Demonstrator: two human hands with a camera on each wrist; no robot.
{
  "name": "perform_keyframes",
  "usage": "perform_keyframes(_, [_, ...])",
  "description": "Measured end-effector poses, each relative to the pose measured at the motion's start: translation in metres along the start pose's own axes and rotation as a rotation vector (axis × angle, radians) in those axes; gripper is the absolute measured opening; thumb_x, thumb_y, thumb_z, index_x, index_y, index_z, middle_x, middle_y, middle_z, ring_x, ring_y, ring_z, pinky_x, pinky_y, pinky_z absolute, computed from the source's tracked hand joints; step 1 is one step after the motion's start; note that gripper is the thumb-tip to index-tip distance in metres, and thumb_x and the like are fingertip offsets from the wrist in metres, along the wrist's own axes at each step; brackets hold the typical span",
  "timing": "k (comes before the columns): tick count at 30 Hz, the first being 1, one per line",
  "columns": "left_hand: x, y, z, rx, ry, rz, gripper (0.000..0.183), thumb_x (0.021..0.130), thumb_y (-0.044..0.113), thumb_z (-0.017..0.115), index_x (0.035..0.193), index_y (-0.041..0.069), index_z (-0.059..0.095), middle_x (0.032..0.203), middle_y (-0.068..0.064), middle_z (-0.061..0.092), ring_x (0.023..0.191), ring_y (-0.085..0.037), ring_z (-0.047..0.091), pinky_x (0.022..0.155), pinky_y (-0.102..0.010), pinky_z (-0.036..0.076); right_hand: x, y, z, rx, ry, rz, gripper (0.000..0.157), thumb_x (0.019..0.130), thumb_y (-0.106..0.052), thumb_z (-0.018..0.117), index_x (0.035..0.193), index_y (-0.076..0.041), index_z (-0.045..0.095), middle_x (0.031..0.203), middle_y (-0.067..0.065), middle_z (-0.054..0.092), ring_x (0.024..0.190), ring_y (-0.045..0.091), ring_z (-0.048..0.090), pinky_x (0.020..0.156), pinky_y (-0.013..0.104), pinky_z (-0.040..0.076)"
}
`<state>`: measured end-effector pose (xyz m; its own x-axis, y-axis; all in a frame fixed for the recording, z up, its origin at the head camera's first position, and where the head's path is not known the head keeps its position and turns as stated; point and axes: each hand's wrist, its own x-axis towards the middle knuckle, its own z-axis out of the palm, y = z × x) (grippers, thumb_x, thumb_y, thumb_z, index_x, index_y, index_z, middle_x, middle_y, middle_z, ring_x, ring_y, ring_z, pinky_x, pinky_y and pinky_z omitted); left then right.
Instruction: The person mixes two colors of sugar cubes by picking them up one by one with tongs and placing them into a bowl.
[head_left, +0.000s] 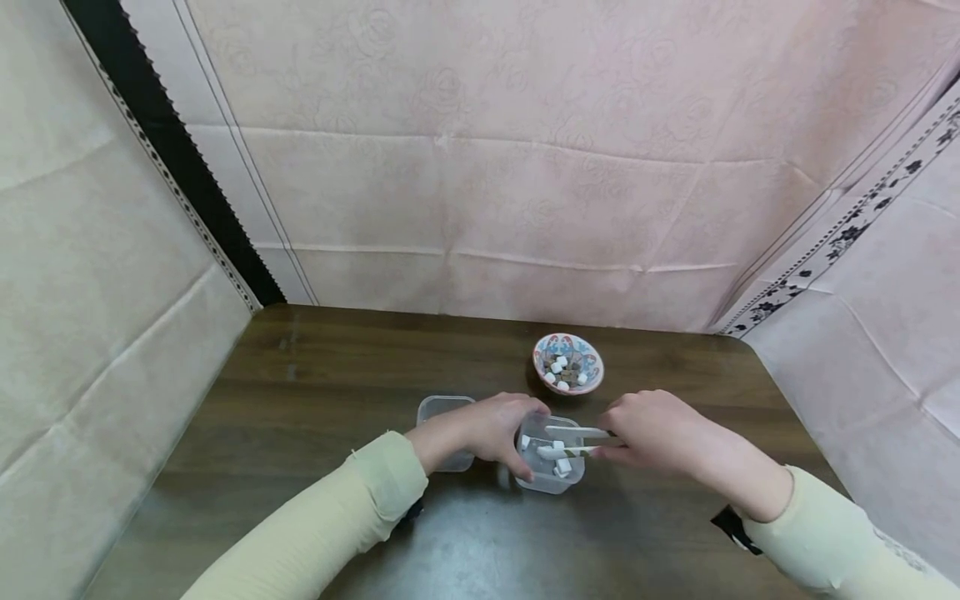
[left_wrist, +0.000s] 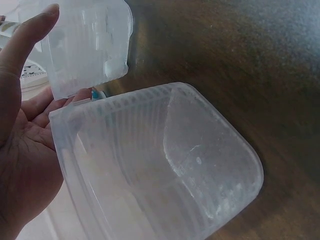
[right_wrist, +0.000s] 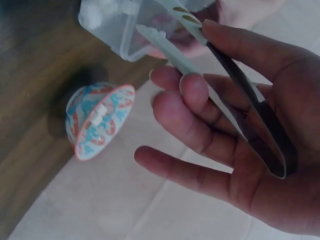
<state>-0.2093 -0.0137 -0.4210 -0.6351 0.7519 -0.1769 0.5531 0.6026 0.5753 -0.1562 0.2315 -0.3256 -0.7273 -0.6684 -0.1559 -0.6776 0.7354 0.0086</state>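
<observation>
My right hand (head_left: 660, 433) holds small tongs (right_wrist: 250, 107) with pale arms and a dark metal bend. The tongs' arms stand apart, reaching over a clear plastic container (head_left: 551, 486) that has several white cubes (head_left: 562, 468) in it. One cube lies close to the tips; whether they touch it I cannot tell. My left hand (head_left: 498, 429) grips that container's left side, thumb at the near side and fingers at the far side. A second clear container (left_wrist: 215, 150), with no cubes visible inside, stands left of it, partly hidden under my left wrist in the head view.
A patterned bowl (head_left: 542, 357) with several white cubes and brownish contents stands behind the containers. Pale cloth (head_left: 480, 200) hangs behind the brown wooden table (head_left: 337, 358) and at both sides.
</observation>
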Motion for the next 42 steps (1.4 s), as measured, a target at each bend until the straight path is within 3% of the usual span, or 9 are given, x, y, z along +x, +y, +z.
perform_keyframes(6, [0.000,0.000,0.000,-0.008,0.000,-0.007,0.084,0.080,0.035,0.097,0.150,0.013,0.056,0.151,-0.003,0.059,0.139,-0.022,0.051,0.119,-0.037,0.042,0.011,-0.007,0.008,-0.085,-0.009,0.027,0.034,0.089,-0.043,0.086,0.072,-0.021,0.065,0.068,-0.009,0.058,0.059,0.011,0.052,0.054,0.037,0.047])
perform_keyframes(22, [-0.001,0.001,-0.001,-0.025,-0.015,-0.026,0.085,0.082,0.036,0.096,0.153,0.013,0.055,0.153,-0.002,0.058,0.143,-0.022,0.050,0.118,-0.038,0.044,0.042,-0.021,0.019,-0.128,-0.058,0.005,0.031,0.089,-0.038,0.088,0.075,-0.016,0.072,0.057,-0.008,0.047,0.053,0.008,0.039,0.050,0.028,0.040])
perform_keyframes(26, [-0.001,0.001,0.000,-0.019,-0.016,-0.024,0.085,0.082,0.035,0.096,0.153,0.013,0.055,0.152,-0.002,0.058,0.141,-0.020,0.051,0.117,-0.037,0.045,0.045,-0.023,0.021,-0.130,-0.076,-0.001,0.028,0.090,-0.036,0.088,0.079,-0.014,0.075,0.058,-0.006,0.053,0.053,0.009,0.042,0.051,0.027,0.044])
perform_keyframes(34, [-0.001,0.000,-0.001,-0.034,-0.020,-0.036,0.086,0.081,0.036,0.096,0.153,0.013,0.055,0.151,-0.001,0.059,0.136,-0.017,0.053,0.116,-0.035,0.047,0.043,-0.020,0.020,-0.167,-0.023,-0.040,0.026,0.089,-0.034,0.088,0.077,-0.016,0.075,0.058,-0.007,0.054,0.053,0.009,0.042,0.050,0.028,0.042])
perform_keyframes(42, [-0.001,0.001,0.000,-0.007,-0.006,-0.025,0.085,0.080,0.037,0.097,0.151,0.014,0.056,0.150,0.000,0.060,0.139,-0.019,0.052,0.117,-0.036,0.045,0.025,-0.013,0.015,-0.125,0.058,-0.040,0.030,0.087,-0.035,0.089,0.069,-0.021,0.069,0.060,-0.011,0.054,0.053,0.010,0.047,0.051,0.033,0.044])
